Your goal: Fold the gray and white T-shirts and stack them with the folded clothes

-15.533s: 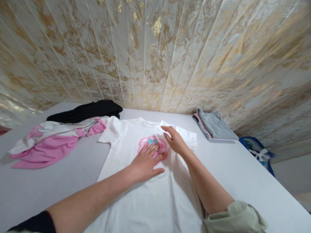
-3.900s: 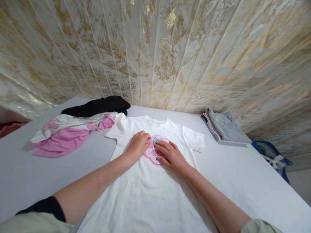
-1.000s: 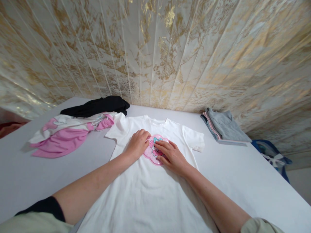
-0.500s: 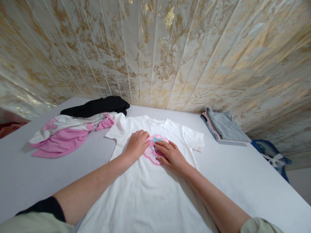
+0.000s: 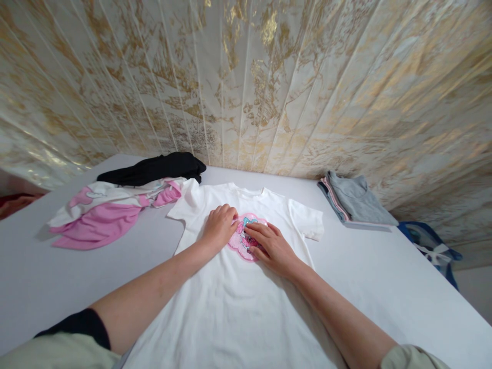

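Left hand [image 5: 220, 225] (fingers bunched, pinch uncertain) and right hand [image 5: 273, 251] (fingers slightly spread) remain at the pink patch [image 5: 238, 246] of the white T-shirt [image 5: 238, 300], near-central on the bench [image 5: 384, 277], suggesting a pause.

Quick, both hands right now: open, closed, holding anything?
Left hand: fingers curled on the white T-shirt at the edge of the pink patch; can't tell whether anything is pinched.
Right hand: open, fingers laid over the pink patch.
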Demonstrator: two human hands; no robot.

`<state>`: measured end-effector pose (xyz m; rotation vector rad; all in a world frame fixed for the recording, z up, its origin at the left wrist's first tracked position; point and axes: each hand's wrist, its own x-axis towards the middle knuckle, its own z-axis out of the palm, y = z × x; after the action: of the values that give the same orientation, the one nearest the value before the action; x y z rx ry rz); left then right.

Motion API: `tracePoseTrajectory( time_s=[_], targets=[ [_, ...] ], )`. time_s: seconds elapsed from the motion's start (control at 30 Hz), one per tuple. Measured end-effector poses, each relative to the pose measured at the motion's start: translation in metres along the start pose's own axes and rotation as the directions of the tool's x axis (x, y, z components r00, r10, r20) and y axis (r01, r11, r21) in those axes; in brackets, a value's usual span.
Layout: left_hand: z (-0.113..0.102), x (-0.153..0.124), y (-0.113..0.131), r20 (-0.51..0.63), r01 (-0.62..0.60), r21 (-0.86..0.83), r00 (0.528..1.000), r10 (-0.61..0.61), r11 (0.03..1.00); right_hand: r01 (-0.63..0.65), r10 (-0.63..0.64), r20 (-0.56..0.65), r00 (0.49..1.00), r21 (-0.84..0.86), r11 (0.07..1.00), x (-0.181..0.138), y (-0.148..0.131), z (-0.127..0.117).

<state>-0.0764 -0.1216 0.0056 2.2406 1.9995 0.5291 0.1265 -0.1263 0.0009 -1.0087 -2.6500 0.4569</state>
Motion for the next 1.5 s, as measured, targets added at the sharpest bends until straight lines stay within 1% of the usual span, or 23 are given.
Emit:
tracePoseTrajectory(
  time_s=[0.13,0.33,0.47,0.57,0.73,0.83,0.93,1.13,1.33,1.5],
  targets=[
    [-0.0002,-0.0010,-0.0004,0.008,-0.038,-0.005,0.999,0.038,0.999,-0.004,0.004,-0.005,1.000,0.000,1.000,-0.0001,-0.0010,-0.0010],
    [0.0054,-0.0013,-0.0040,0.031,-0.105,-0.030,0.994,0.106,0.994,-0.001,0.001,-0.010,1.000,0.006,1.000,-0.0001,-0.0008,-0.0007],
    [0.0079,-0.0010,-0.0044,0.030,-0.090,-0.036,0.995,0.091,0.995,0.003,-0.003,-0.017,1.000,0.014,1.000,0.0000,-0.0005,0.0001],
    [0.0083,-0.0012,-0.0044,0.032,-0.107,-0.056,0.994,0.109,0.993,0.007,-0.007,-0.020,1.000,0.017,1.000,-0.0002,-0.0001,0.0007],
    [0.0074,-0.0020,-0.0061,-0.001,-0.102,-0.170,0.995,0.104,0.980,-0.001,0.002,-0.020,1.000,0.025,1.000,-0.0004,-0.0003,0.0004],
    [0.0080,-0.0025,-0.0080,-0.042,-0.080,-0.217,0.996,0.073,0.973,0.000,0.000,-0.021,1.000,0.026,1.000,-0.0006,0.0001,0.0001],
    [0.0089,-0.0030,-0.0087,-0.057,-0.069,-0.190,0.997,0.059,0.979,0.008,-0.007,-0.027,1.000,0.024,1.000,-0.0007,0.0014,0.0009],
    [0.0044,-0.0058,-0.0038,-0.012,-0.148,-0.109,0.989,0.147,0.983,0.015,-0.015,-0.029,0.999,0.016,1.000,-0.0007,0.0027,0.0024],
    [0.0030,-0.0046,-0.0021,-0.015,-0.099,-0.122,0.995,0.098,0.988,0.006,-0.006,-0.024,1.000,0.021,1.000,-0.0005,0.0009,0.0009],
    [0.0051,-0.0011,-0.0027,0.004,-0.121,-0.135,0.992,0.123,0.983,0.009,-0.009,-0.024,1.000,0.010,1.000,-0.0002,0.0019,0.0019]
  ],
)
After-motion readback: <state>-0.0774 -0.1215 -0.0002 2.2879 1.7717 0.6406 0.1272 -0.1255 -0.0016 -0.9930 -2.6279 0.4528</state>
